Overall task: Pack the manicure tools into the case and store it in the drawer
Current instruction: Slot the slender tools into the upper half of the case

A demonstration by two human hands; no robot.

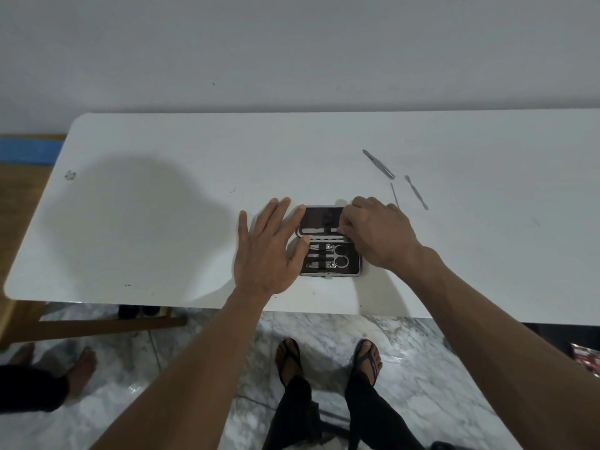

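A small black manicure case (321,222) lies open on the white table (162,206). Its near half holds scissors (341,255), clippers and other steel tools under straps. My left hand (269,251) rests flat at the case's left edge, fingers spread and touching both halves. My right hand (378,233) is over the case's right side, fingertips pinched on a thin steel tool (324,229) lying in the far half. Three loose tools lie to the far right: tweezers (379,164), a thin pick (394,193) and a cuticle pusher (416,192).
The table stands against a pale wall. A wooden surface with a blue strip (29,151) is at the far left. Below the table edge are a marble floor, my sandalled feet (328,358), and another person's bare feet (78,362) at the left.
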